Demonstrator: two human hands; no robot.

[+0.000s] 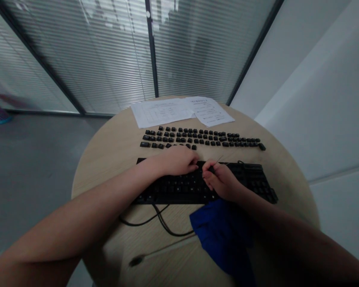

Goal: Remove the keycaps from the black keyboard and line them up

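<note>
A black keyboard (179,198) lies across the round table, its middle partly covered by my hands. My left hand (179,160) rests over the upper middle of the keyboard, fingers curled down; whatever they hold, if anything, is hidden. Just to its right, my right hand (223,180) is closed around a tool with thin wires (219,158) sticking out toward the far side; its handle is hidden in my fingers. Beyond the keyboard, loose black keycaps (194,141) lie in long rows, several of them hidden behind my left hand.
White printed sheets (164,112) lie at the table's far edge. Nearer me are a black cable (164,225), a blue cloth (219,229) and a thin brush-like stick with a dark end (137,260). Blinds-covered glass (107,59) stands behind the table (92,167), a white wall (332,99) at right.
</note>
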